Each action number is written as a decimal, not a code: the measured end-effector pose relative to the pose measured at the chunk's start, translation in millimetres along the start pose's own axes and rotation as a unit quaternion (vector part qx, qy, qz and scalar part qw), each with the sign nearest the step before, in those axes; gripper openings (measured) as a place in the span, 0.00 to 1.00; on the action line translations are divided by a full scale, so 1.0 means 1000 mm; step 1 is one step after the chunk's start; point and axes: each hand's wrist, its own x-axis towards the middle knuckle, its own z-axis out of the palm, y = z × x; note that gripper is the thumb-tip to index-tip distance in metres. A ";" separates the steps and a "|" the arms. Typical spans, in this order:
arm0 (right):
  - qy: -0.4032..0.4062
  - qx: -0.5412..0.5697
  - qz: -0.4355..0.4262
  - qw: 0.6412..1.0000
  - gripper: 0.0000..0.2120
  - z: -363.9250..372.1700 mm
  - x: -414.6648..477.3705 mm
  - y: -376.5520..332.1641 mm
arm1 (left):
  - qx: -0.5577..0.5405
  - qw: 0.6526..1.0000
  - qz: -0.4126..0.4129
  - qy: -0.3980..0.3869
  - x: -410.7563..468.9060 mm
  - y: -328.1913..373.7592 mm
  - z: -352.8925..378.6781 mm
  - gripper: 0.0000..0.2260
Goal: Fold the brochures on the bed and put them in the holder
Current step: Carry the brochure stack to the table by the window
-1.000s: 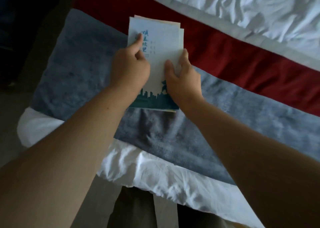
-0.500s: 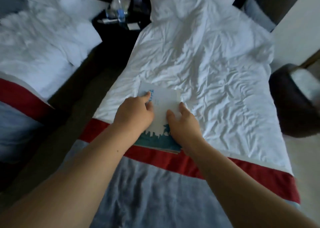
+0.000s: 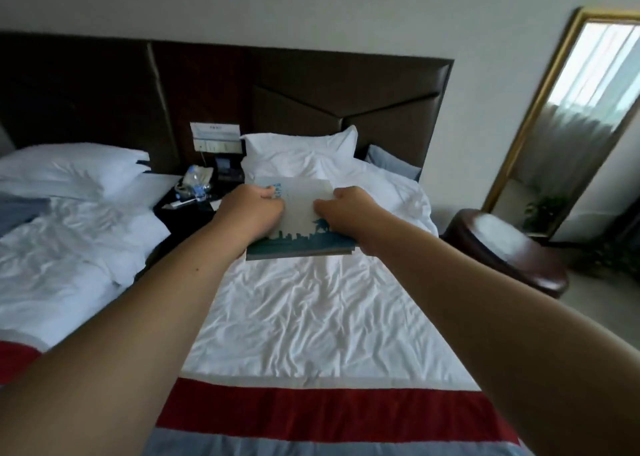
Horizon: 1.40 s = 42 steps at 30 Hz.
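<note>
**Fingers [image 3: 269, 192] clamp brochures above the bed**

Fingers of the left hand [image 3: 254, 213] curl over the left edge of the brochures [image 3: 301, 227], pressing on the top sheet beside its blue print. The right hand [image 3: 344, 210] grips the right edge the same way, with bent knuckles and its thumb hidden underneath. Neither hand is loose or spread; both are closed on paper.

The brochures are held as one stack in the air between the hands, roughly level. They are over the white sheet of the bed [image 3: 311, 317] and just short of the pillow [image 3: 304, 147]. Several layered edges show along the near side, under a teal skyline band. Whether every sheet in the stack is folded cannot be told.

Judging by the two-handed hold off the bed, this looks like the carrying step, with folding done for this stack and placing not yet done. No holder can be made out. The nightstand [image 3: 183, 210] to the left carries a bottle [image 3: 195, 178] and some small dark items, too dim to identify. A mirror [image 3: 588, 109] and a chair [image 3: 502, 248] stand to the right.

The next move probably calls for finding the holder first. Both edges should be kept pinched so the loose layers do not slide apart. The stack likely needs squaring and tipping upright before it is slotted in. A slack grip on either side could let the lower sheets fan out or drop.
</note>
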 end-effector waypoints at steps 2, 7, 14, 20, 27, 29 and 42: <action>0.014 0.003 -0.006 1.000 0.12 -0.030 -0.010 -0.011 | -0.021 1.000 0.008 0.004 -0.005 0.032 -0.005 0.22; 0.054 0.022 -0.001 0.998 0.09 -0.102 -0.033 -0.019 | -0.090 0.995 0.036 0.003 -0.015 0.104 0.001 0.21; 0.167 0.042 0.043 0.984 0.12 -0.193 -0.070 0.005 | -0.086 0.986 0.122 -0.073 -0.028 0.199 0.045 0.21; 0.318 0.060 0.082 0.943 0.08 -0.272 -0.145 0.055 | -0.102 0.950 0.226 -0.187 -0.074 0.286 0.113 0.22; 0.468 0.067 0.209 0.856 0.09 -0.341 -0.295 0.133 | -0.120 0.860 0.352 -0.350 -0.204 0.368 0.194 0.22; 0.504 0.062 0.231 0.830 0.10 -0.356 -0.338 0.152 | -0.115 0.833 0.383 -0.383 -0.245 0.384 0.213 0.22; 0.625 0.076 0.297 0.718 0.11 -0.453 -0.609 0.254 | -0.127 0.696 0.507 -0.492 -0.516 0.514 0.318 0.23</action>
